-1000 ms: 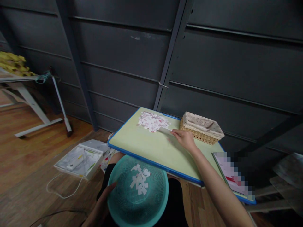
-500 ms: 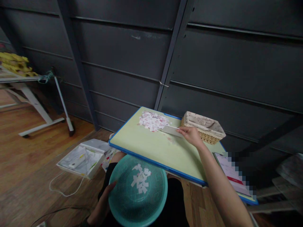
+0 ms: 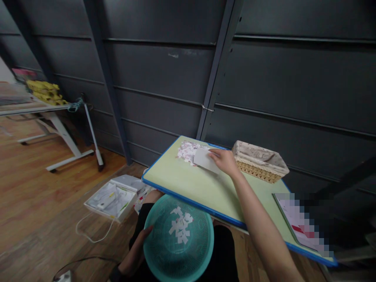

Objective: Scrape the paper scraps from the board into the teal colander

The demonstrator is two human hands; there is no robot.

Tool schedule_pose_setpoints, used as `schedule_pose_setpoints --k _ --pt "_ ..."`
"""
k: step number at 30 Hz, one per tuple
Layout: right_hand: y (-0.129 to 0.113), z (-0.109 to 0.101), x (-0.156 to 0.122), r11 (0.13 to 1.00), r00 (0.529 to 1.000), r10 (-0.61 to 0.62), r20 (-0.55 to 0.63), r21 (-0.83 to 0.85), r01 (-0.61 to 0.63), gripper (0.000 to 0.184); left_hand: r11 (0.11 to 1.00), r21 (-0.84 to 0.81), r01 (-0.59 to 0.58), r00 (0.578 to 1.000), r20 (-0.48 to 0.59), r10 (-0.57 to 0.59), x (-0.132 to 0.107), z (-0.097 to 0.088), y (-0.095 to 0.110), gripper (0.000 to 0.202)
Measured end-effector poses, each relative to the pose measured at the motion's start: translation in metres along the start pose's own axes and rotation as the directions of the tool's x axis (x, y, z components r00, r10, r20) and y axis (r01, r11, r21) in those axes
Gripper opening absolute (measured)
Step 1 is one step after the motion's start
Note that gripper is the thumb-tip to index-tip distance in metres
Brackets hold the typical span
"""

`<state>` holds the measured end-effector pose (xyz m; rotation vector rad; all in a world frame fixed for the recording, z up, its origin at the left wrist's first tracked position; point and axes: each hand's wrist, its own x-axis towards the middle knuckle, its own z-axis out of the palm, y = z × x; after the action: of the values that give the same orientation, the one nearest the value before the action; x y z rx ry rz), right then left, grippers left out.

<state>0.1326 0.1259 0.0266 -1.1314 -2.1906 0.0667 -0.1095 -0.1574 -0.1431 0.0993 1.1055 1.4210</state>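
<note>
In my right hand (image 3: 223,160) is a flat, pale rectangular card (image 3: 204,158), pinched at its right edge. The card is tilted at the near right side of a heap of small white paper pieces (image 3: 185,150) on the table, covering part of it. My left hand (image 3: 138,246) grips the left rim of a round teal plastic colander (image 3: 210,239) on my lap. Several white paper scraps (image 3: 180,225) lie on the colander's bottom. The left fingers are partly hidden behind the rim.
The pale green table (image 3: 173,180) has a blue edge. A fabric-lined wicker basket (image 3: 258,172) stands at its back right, and a partly blurred booklet (image 3: 296,223) lies at the right end. An open white box (image 3: 110,199) sits on the floor at left. Dark metal panels (image 3: 158,78) rise behind.
My right hand has moved the card left, onto the near side of the paper heap, and its flat face shows more. The camera view has turned slightly left. My left hand still holds the colander.
</note>
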Motion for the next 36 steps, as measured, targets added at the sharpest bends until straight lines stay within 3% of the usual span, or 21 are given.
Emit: schedule_pose_setpoints --k 4,7,10,13,17,20,24,31,36 --pt "-0.006 0.016 -0.002 1.0 0.999 0.03 0.014 -0.009 -0.03 0.025 0.994 0.016 0.104 0.994 -0.025 -0.104 -0.012 0.012 0.007 0.025" --pt "0.003 0.016 -0.008 0.997 0.999 0.04 0.01 0.06 -0.04 0.024 0.998 0.018 0.053 0.999 -0.013 -0.052 -0.02 0.022 0.012 0.026" --pt "0.013 0.013 -0.01 0.983 0.997 0.079 -0.015 0.169 -0.076 0.026 0.998 0.041 0.046 0.999 0.015 -0.047 -0.015 0.016 0.009 0.033" --pt "0.016 0.014 -0.01 0.964 0.99 0.136 -0.03 0.233 -0.126 0.028 0.995 0.035 0.098 0.992 0.073 -0.1 0.002 -0.001 -0.001 0.048" --pt "0.014 0.018 -0.009 0.951 0.985 0.169 0.019 0.26 -0.169 0.025 0.997 -0.003 0.073 0.996 0.056 -0.073 0.019 -0.016 -0.011 0.065" --pt "0.016 0.016 -0.008 0.923 0.982 0.18 0.048 0.337 -0.186 0.025 0.997 -0.008 0.071 0.996 0.058 -0.071 0.017 -0.013 -0.009 0.066" --pt "0.02 0.011 -0.007 0.877 0.973 0.232 0.001 0.432 -0.21 0.029 0.992 0.01 0.125 0.99 0.059 -0.125 0.009 -0.003 -0.002 0.066" --pt "0.017 0.01 -0.009 0.898 0.978 0.179 0.107 0.389 -0.207 0.026 0.998 -0.016 0.06 0.997 0.046 -0.059 0.011 -0.005 -0.005 0.088" --pt "0.024 0.006 -0.009 0.875 0.966 0.24 0.098 0.41 -0.259 0.03 0.994 0.016 0.106 0.994 0.014 -0.106 0.006 0.0 -0.001 0.074"
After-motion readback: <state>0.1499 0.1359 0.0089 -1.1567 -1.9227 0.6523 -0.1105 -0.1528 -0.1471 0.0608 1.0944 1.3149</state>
